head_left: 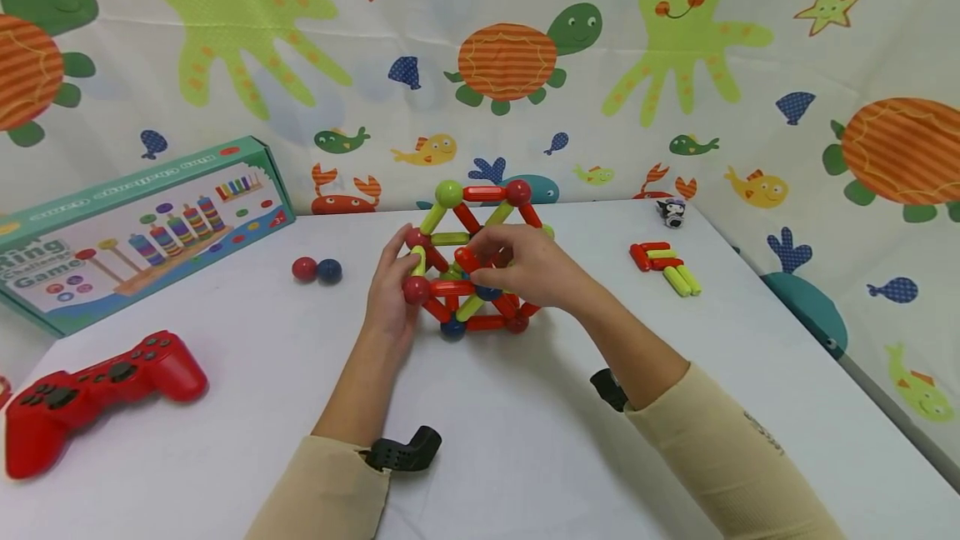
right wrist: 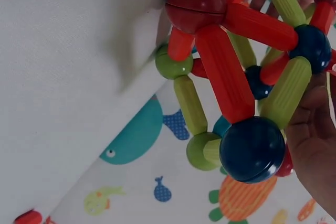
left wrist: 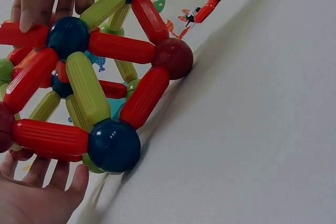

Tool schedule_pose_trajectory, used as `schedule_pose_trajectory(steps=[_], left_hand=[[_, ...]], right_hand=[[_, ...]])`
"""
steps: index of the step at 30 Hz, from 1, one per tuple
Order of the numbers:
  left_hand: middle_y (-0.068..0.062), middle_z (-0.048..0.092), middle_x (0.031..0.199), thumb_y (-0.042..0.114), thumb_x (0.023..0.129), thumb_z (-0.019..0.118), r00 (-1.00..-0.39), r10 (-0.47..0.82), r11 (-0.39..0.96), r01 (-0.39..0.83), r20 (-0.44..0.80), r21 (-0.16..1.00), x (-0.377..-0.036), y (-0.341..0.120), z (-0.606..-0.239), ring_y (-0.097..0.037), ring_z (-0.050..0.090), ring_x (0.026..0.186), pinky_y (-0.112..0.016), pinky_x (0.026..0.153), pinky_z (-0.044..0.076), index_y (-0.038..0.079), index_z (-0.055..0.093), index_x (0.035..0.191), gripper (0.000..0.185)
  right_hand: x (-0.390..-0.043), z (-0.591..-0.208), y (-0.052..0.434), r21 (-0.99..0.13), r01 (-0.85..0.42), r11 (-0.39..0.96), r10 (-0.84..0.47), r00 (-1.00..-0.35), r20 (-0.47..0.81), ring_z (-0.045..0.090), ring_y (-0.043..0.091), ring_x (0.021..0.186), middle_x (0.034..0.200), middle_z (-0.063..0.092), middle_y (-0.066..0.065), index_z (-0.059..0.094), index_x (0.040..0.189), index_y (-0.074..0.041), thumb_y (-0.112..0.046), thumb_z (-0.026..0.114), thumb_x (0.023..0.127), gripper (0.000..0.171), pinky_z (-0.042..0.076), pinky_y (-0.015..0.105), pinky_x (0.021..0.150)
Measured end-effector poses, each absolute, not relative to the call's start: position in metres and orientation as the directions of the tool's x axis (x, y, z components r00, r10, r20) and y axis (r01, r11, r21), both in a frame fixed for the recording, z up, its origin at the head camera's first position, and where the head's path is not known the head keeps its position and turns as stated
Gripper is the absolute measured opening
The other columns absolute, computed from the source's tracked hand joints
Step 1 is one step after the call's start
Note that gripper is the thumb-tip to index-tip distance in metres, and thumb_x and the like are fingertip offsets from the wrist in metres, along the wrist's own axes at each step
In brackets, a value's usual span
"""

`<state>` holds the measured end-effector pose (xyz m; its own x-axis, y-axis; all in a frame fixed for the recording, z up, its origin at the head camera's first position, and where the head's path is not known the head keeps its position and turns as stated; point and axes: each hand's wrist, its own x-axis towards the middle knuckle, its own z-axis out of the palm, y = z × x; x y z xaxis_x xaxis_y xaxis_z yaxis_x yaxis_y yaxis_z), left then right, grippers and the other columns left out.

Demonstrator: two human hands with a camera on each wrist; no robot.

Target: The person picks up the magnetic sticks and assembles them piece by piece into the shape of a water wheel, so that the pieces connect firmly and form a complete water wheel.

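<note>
A lattice structure of building rods and balls (head_left: 485, 192), in red, yellow-green and dark blue, stands on the white table between both hands. My left hand (head_left: 390, 290) grips its left side, thumb by a yellow-green rod and fingers partly hidden behind. From the right, my right hand (head_left: 525, 261) reaches in and pinches a red rod (head_left: 467, 259) between thumb and fingers, near a blue ball (left wrist: 69, 38) of the structure. The left wrist view shows the left fingers (left wrist: 79, 182) beneath the lower balls. In the right wrist view a large blue ball (right wrist: 252, 149) is nearest the camera.
Loose red and yellow-green rods (head_left: 660, 255) lie to the right, with a small black-and-white figure (head_left: 671, 212) behind them. At left are a red ball (head_left: 304, 269), a blue ball (head_left: 329, 272), a red game controller (head_left: 112, 390) and a ring game box (head_left: 150, 232). A printed cloth (head_left: 420, 15) hangs behind.
</note>
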<state>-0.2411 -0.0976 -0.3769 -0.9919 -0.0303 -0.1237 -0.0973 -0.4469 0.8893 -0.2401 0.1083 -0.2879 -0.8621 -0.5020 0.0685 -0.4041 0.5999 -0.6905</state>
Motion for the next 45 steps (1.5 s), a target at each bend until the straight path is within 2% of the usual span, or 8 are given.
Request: schedule_pose_trajectory(steps=[8, 13, 17, 22, 26, 29, 36, 45], left_hand=[[0.006, 0.03, 0.166, 0.021, 0.104, 0.053, -0.992, -0.028, -0.458, -0.098, -0.124, 0.884, -0.242, -0.098, -0.377, -0.017, 0.032, 0.15, -0.041, 0.121, 0.04, 0.038, 0.043, 0.155, 0.055], [0.007, 0.03, 0.166, 0.021, 0.103, 0.054, -0.99, -0.041, -0.457, -0.103, -0.136, 0.884, -0.242, -0.098, -0.376, -0.018, 0.031, 0.15, -0.041, 0.12, 0.041, 0.039, 0.044, 0.154, 0.055], [0.006, 0.029, 0.166, 0.021, 0.103, 0.054, -0.991, -0.034, -0.459, -0.099, -0.129, 0.883, -0.242, -0.098, -0.376, -0.019, 0.031, 0.151, -0.042, 0.122, 0.038, 0.038, 0.043, 0.155, 0.056], [0.006, 0.03, 0.166, 0.021, 0.102, 0.055, -0.992, -0.036, -0.464, -0.093, -0.124, 0.881, -0.242, -0.099, -0.378, -0.019, 0.031, 0.151, -0.043, 0.122, 0.038, 0.037, 0.044, 0.155, 0.056], [0.006, 0.031, 0.166, 0.02, 0.102, 0.054, -0.992, -0.033, -0.467, -0.091, -0.12, 0.88, -0.243, -0.099, -0.379, -0.018, 0.031, 0.149, -0.043, 0.121, 0.039, 0.037, 0.043, 0.155, 0.056], [0.005, 0.032, 0.165, 0.02, 0.102, 0.054, -0.993, -0.03, -0.468, -0.087, -0.114, 0.88, -0.243, -0.099, -0.379, -0.018, 0.032, 0.149, -0.044, 0.121, 0.039, 0.037, 0.044, 0.154, 0.056], [0.007, 0.033, 0.164, 0.021, 0.101, 0.057, -0.993, -0.037, -0.457, -0.08, -0.109, 0.886, -0.244, -0.094, -0.379, -0.018, 0.031, 0.15, -0.044, 0.12, 0.04, 0.037, 0.045, 0.153, 0.056], [0.006, 0.034, 0.163, 0.02, 0.1, 0.056, -0.993, -0.046, -0.458, -0.077, -0.11, 0.886, -0.243, -0.097, -0.38, -0.018, 0.034, 0.148, -0.044, 0.12, 0.04, 0.037, 0.046, 0.153, 0.056]], right_hand=[[-0.253, -0.282, 0.153, -0.707, -0.405, 0.58, -0.432, -0.889, 0.154, 0.066, 0.023, 0.101, 0.115, 0.072, 0.006, 0.07, 0.126, -0.011, -0.023, 0.072, 0.098, 0.031, 0.056, 0.035, 0.084], [-0.275, -0.295, 0.196, -0.688, -0.288, 0.666, -0.303, -0.947, 0.102, 0.067, 0.027, 0.105, 0.122, 0.07, 0.012, 0.068, 0.128, -0.01, -0.027, 0.067, 0.101, 0.032, 0.057, 0.032, 0.082], [-0.288, -0.308, 0.224, -0.649, -0.164, 0.743, -0.179, -0.983, 0.045, 0.065, 0.032, 0.111, 0.126, 0.067, 0.016, 0.066, 0.131, -0.008, -0.023, 0.063, 0.102, 0.032, 0.058, 0.039, 0.087], [-0.298, -0.321, 0.251, -0.589, -0.081, 0.804, -0.072, -0.997, 0.039, 0.064, 0.037, 0.111, 0.126, 0.066, 0.021, 0.065, 0.129, -0.002, -0.016, 0.06, 0.102, 0.031, 0.056, 0.04, 0.084], [-0.307, -0.329, 0.269, -0.53, -0.027, 0.848, -0.024, -1.0, 0.012, 0.059, 0.041, 0.115, 0.127, 0.064, 0.026, 0.064, 0.128, 0.001, -0.012, 0.058, 0.1, 0.032, 0.055, 0.048, 0.09], [-0.312, -0.335, 0.28, -0.484, 0.016, 0.875, 0.003, -1.0, -0.028, 0.052, 0.044, 0.119, 0.126, 0.062, 0.028, 0.063, 0.129, 0.002, -0.01, 0.057, 0.098, 0.033, 0.049, 0.056, 0.099], [-0.316, -0.344, 0.294, -0.376, 0.04, 0.926, 0.006, -0.996, -0.091, 0.053, 0.042, 0.104, 0.116, 0.063, 0.027, 0.066, 0.119, 0.003, -0.009, 0.057, 0.097, 0.027, 0.051, 0.05, 0.085], [-0.319, -0.347, 0.277, -0.307, -0.002, 0.952, -0.047, -0.989, -0.142, 0.055, 0.04, 0.1, 0.112, 0.064, 0.024, 0.067, 0.112, 0.001, -0.003, 0.059, 0.092, 0.022, 0.051, 0.044, 0.08]])
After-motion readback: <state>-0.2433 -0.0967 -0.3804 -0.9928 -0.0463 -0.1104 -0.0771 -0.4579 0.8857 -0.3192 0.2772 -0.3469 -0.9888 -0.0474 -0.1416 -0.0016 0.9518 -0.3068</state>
